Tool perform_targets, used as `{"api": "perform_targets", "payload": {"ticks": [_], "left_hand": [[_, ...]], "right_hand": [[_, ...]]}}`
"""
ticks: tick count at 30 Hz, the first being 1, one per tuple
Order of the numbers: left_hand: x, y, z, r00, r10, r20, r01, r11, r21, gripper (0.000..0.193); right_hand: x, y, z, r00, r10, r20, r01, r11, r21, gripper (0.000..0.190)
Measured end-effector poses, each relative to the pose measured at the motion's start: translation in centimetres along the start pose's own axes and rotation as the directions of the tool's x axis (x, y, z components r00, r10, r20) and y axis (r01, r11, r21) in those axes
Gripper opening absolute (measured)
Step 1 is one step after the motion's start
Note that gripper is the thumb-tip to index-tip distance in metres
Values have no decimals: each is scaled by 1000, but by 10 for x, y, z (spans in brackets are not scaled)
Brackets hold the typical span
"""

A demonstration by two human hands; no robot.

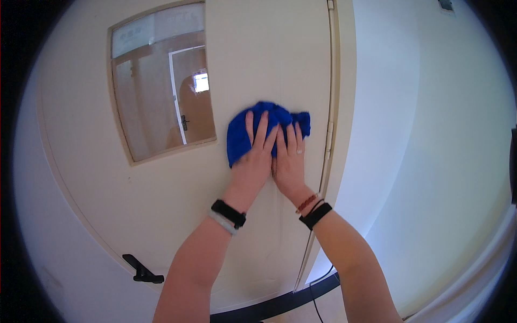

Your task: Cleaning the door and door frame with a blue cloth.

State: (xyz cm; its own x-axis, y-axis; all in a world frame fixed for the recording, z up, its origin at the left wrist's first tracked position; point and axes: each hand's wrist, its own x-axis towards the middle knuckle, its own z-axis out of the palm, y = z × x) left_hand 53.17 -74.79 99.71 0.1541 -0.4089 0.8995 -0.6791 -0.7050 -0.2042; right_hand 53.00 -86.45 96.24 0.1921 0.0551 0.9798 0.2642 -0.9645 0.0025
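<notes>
A blue cloth (239, 139) is pressed against a cream door (266, 238), to the right of the door's glass window pane (149, 97). My left hand (254, 155) lies over the cloth with its fingers spread and pointing up. Beside it, touching, my right hand (290, 157) presses on the cloth's right part, a ring on one finger. Both palms face the door, so their undersides are hidden. Dark bands circle both wrists.
A black door handle (143, 271) sticks out at the lower left. Hinges (329, 137) run along the door's right edge, beside the frame and a pale wall (452, 121). A black cable (313, 296) hangs to the floor at the lower right, near a dark baseboard strip.
</notes>
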Motion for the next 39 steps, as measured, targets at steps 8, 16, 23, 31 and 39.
{"api": "perform_targets", "payload": {"ticks": [8,16,23,31,39], "left_hand": [[-16,-10,-12,1000,11,13,-11,1000,-2,54],[82,-52,-46,946,4,-325,50,986,158,54],[36,-26,-22,972,-125,-197,176,947,267,49],[3,20,10,991,-103,84,98,993,68,50],[130,35,16,982,30,-185,-24,999,37,53]], "right_hand": [[-4,-13,0,997,-41,67,40,999,13,68],[126,-25,-14,971,-213,-106,212,977,-21,63],[68,-12,-7,978,-201,-59,204,977,57,66],[-6,32,-16,983,-166,73,161,984,70,74],[114,94,-52,973,-216,-83,199,964,-176,52]]}}
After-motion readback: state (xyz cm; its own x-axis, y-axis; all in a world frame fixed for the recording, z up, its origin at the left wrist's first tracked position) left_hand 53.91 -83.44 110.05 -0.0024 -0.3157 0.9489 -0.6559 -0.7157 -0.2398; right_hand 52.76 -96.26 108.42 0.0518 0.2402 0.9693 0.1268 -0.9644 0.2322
